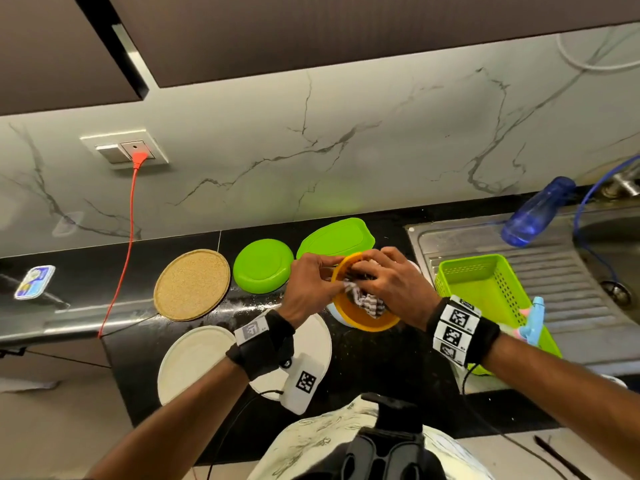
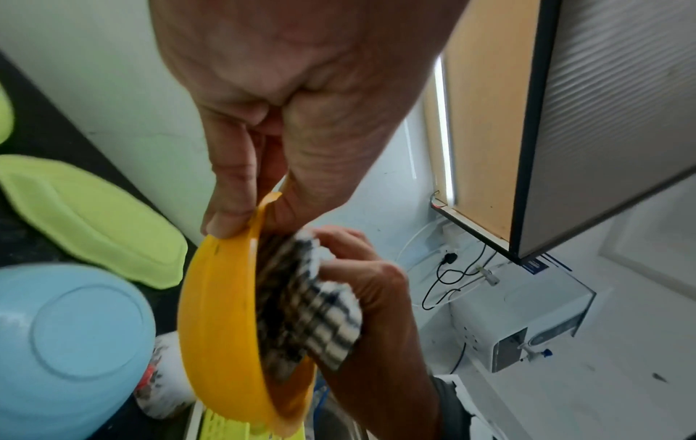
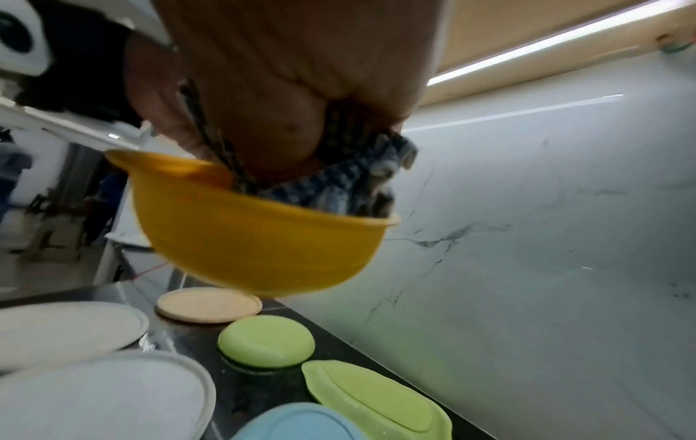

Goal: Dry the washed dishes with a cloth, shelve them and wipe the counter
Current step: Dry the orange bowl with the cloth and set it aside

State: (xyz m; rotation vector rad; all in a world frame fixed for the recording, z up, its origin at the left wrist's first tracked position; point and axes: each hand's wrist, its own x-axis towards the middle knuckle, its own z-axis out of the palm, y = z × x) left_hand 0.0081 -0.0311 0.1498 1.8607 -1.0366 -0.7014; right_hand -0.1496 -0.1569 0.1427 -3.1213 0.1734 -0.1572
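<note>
I hold a yellow bowl (image 1: 367, 322) (image 2: 218, 321) (image 3: 256, 238) in the air above the black counter (image 1: 381, 368). My left hand (image 1: 311, 282) (image 2: 263, 184) pinches the bowl's rim between thumb and fingers. My right hand (image 1: 388, 282) (image 2: 361, 274) (image 3: 278, 131) grips a checked cloth (image 1: 367, 301) (image 2: 312, 312) (image 3: 357, 181) and presses it inside the bowl. A round green plate (image 1: 262, 265) (image 3: 265, 341), an oval green dish (image 1: 336, 237) (image 2: 94, 220) (image 3: 376, 396) and a light blue bowl (image 2: 71, 342) (image 3: 301, 422) lie upside down on the counter.
Two white plates (image 1: 194, 358) (image 3: 68, 330) and a cork mat (image 1: 191, 284) (image 3: 209, 303) lie left of me. A green basket (image 1: 485, 289) stands on the steel drainboard (image 1: 571, 282) at right, with a blue bottle (image 1: 536, 213). An orange cable (image 1: 121, 254) hangs from the wall socket.
</note>
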